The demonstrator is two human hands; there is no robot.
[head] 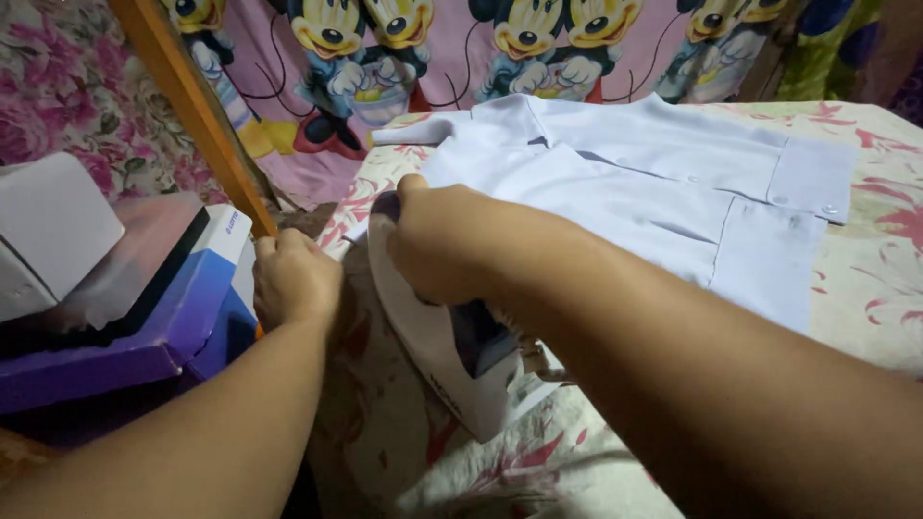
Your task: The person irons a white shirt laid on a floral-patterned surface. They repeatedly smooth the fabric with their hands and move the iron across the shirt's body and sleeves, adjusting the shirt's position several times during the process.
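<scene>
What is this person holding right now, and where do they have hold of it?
The right hand grips a white clothes iron by its top handle. The left hand holds nothing clearly; it rests at the edge of the floral cloth.

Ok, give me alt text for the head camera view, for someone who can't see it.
The person's right hand grips a white and purple clothes iron at the near edge of a white shirt spread on a floral cloth. The left hand rests on the cloth's left edge beside a purple and white box; a cartoon-print fabric hangs behind.
</scene>
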